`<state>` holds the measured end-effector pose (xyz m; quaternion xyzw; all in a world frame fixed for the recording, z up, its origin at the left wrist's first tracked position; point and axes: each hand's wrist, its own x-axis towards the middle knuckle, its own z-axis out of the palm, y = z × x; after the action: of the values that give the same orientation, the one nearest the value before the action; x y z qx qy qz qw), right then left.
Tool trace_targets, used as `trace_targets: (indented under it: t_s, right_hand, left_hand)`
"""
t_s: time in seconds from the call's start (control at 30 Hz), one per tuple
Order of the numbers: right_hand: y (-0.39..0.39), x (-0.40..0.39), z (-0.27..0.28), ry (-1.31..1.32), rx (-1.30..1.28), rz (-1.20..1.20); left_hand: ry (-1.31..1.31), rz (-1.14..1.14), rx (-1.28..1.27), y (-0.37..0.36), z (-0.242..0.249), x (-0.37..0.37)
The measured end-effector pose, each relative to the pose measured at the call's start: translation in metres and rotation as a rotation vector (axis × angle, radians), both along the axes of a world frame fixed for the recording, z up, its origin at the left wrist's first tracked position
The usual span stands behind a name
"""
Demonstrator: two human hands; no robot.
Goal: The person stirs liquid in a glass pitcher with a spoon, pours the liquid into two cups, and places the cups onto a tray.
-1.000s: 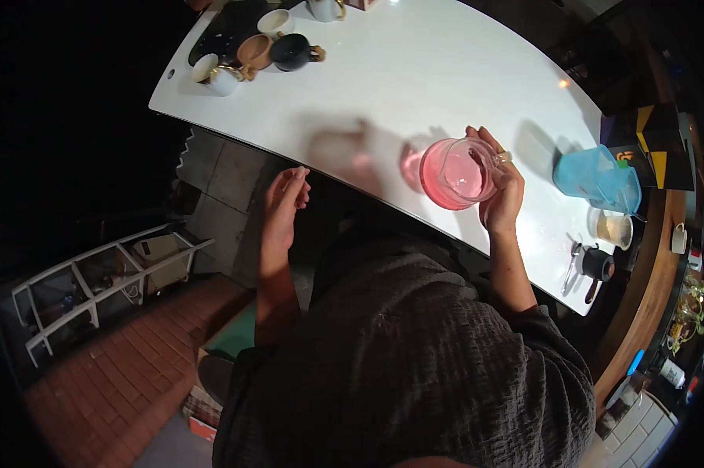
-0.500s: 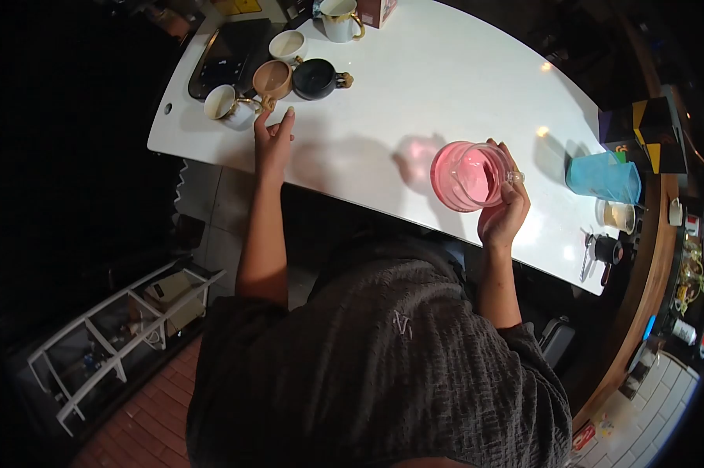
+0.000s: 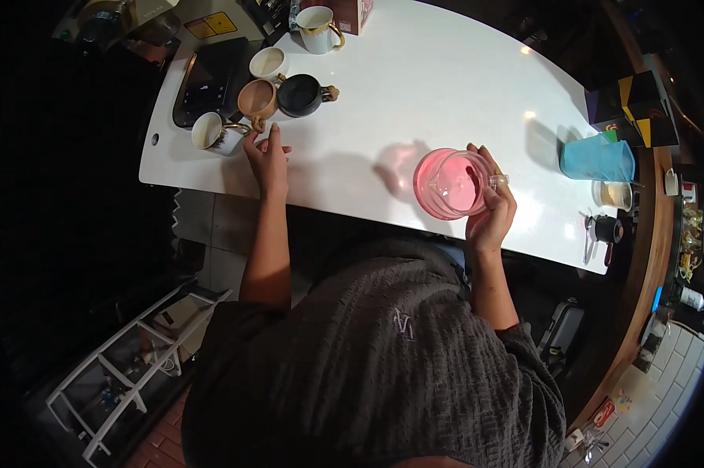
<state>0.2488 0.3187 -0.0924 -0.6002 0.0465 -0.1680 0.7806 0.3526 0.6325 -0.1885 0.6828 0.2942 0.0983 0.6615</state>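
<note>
My right hand [image 3: 490,210] is wrapped around the handle side of a clear glass pitcher [image 3: 451,183]. Pink liquid fills part of the pitcher, which is over the front of the white table. At the left, my left hand [image 3: 268,160] has its thumb and forefinger apart, with the fingertips right at the handle of a brown mug [image 3: 257,99]. Around that mug stand a black mug [image 3: 299,95], a white cup [image 3: 268,62] and a white mug with a gold handle [image 3: 208,131].
A flat black device [image 3: 204,82] lies behind the mugs. Another white-and-gold mug [image 3: 317,35] stands at the back. On the right are a blue translucent jug [image 3: 598,158], a small tub [image 3: 615,195], a spoon [image 3: 588,238] and a black-and-yellow box [image 3: 641,109].
The whole view has shifted, with the table's things sliding left and the left-side mugs lower. The right hand keeps its hold on the pitcher; the left hand stays by the brown mug's handle.
</note>
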Motion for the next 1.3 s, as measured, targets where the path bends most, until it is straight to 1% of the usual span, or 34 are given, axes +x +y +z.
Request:
trace_targets:
  t_s: [0.07,0.2,0.27,0.3,0.4,0.53,0.6,0.67,0.73,0.77,0.87,1.0,1.13,1.2,1.23,1.3]
  right_hand:
    - [-0.003,0.002,0.002,-0.018,-0.072,0.048]
    - [-0.002,0.008,0.004,-0.02,-0.028,0.03]
    - [0.005,0.008,0.01,-0.025,-0.086,0.045]
    - [0.004,0.007,0.008,-0.014,-0.04,0.068]
    - [-0.009,0.004,0.001,0.004,-0.054,0.092]
    - [-0.008,-0.001,0.003,0.013,-0.035,0.006]
    - [-0.011,-0.007,0.0,0.02,-0.016,0.023]
    - [-0.013,-0.012,-0.007,0.022,0.004,0.038]
    - [-0.017,-0.016,-0.013,0.073,-0.054,0.087]
    - [-0.018,-0.016,-0.014,0.086,-0.061,0.069]
    - [-0.019,-0.015,-0.009,0.095,-0.094,-0.007]
    - [-0.041,-0.011,-0.009,0.107,-0.099,0.053]
    - [-0.071,-0.003,-0.011,0.091,-0.159,0.049]
    - [-0.08,0.001,-0.004,0.088,-0.117,0.019]
    - [-0.088,0.003,-0.005,0.066,-0.027,0.036]
    - [-0.105,0.006,-0.005,0.047,-0.038,0.066]
  left_hand:
    - [0.014,-0.047,-0.015,0.003,0.002,0.001]
    - [0.009,-0.036,-0.008,-0.002,0.01,0.005]
    - [0.012,-0.082,-0.049,0.001,0.011,0.009]
    - [0.01,-0.086,-0.046,0.003,0.011,0.012]
    - [0.035,-0.074,-0.049,0.009,0.006,0.019]
    - [0.079,-0.065,-0.05,0.013,0.001,0.024]
    - [0.069,-0.06,-0.055,0.01,-0.002,0.026]
    - [0.027,-0.008,-0.106,0.007,-0.005,0.028]
    - [0.011,0.003,-0.127,0.006,-0.009,0.028]
    - [-0.003,0.02,-0.147,0.007,-0.011,0.027]
    - [-0.067,0.035,-0.144,0.007,-0.016,0.022]
    - [-0.142,0.054,-0.104,0.0,-0.017,0.012]
    - [-0.206,0.079,-0.077,-0.01,-0.003,-0.001]
    - [-0.24,0.075,-0.064,-0.019,0.005,-0.01]
    - [-0.247,0.066,-0.066,-0.024,0.01,-0.015]
    - [-0.258,0.061,-0.059,-0.034,0.019,-0.025]
